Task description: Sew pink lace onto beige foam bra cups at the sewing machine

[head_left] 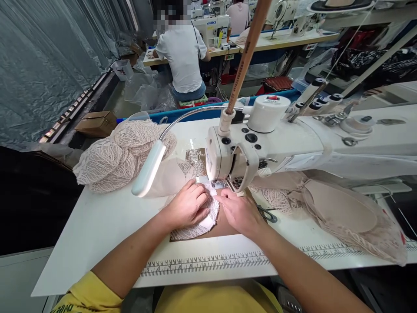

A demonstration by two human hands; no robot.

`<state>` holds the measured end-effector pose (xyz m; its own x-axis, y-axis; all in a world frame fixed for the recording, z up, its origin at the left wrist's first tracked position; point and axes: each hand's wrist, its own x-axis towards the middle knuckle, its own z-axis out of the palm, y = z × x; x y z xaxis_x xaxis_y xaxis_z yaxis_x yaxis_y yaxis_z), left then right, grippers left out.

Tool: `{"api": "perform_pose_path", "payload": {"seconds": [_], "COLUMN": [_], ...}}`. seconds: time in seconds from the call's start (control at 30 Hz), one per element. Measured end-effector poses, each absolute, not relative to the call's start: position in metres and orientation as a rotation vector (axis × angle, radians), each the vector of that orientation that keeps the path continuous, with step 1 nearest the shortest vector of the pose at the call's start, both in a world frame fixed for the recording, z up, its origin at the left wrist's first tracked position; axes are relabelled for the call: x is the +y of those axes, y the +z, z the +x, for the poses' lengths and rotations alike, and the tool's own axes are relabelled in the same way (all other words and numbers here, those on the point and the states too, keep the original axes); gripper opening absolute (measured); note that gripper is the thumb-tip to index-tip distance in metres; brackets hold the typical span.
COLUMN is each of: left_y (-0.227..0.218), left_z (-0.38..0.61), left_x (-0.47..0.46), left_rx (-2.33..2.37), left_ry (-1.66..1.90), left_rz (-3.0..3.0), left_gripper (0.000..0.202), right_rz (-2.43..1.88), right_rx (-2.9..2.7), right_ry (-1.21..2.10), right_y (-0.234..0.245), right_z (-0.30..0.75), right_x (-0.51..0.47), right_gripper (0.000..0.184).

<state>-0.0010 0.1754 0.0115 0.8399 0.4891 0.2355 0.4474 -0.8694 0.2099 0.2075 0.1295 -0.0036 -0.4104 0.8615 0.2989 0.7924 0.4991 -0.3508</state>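
Note:
A pale lace bra cup piece (189, 231) with a white strip along it lies under the needle area of a white sewing machine (276, 143). My left hand (189, 204) bends its fingers over the lace, thumb and fingertips gripping it just left of the presser foot (217, 184). On the other side, my right hand (239, 211) pinches the edge of the same piece close to the foot. Its fingertips partly hide that edge. Grey-green thread snips (267, 214) lie beside my right hand, partly covered by it.
Lace cups are piled (120, 156) at the back left, near a lit gooseneck lamp (150, 169). More beige cups (342, 208) lie at right. A ruler tape (208, 264) runs along the table's front edge. A person in a white shirt (184, 56) sits at another machine ahead.

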Motion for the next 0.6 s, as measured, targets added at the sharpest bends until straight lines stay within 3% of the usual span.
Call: {"api": "perform_pose_path", "payload": {"seconds": [0.3,0.6], "left_y": [0.013,0.010], "left_z": [-0.006,-0.002], "left_x": [0.189,0.183], "left_rx": [0.780,0.663], "left_ry": [0.450,0.399], "left_rz": [2.936,2.916], "left_gripper": [0.018,0.035], "right_rz": [-1.508,-1.482], "right_rx": [-2.338,-2.261], "right_ry": [0.137,0.019], "right_y": [-0.002,-0.010], "right_z": [0.203,0.205], "right_x": [0.133,0.138], "right_gripper": [0.041,0.035]}}
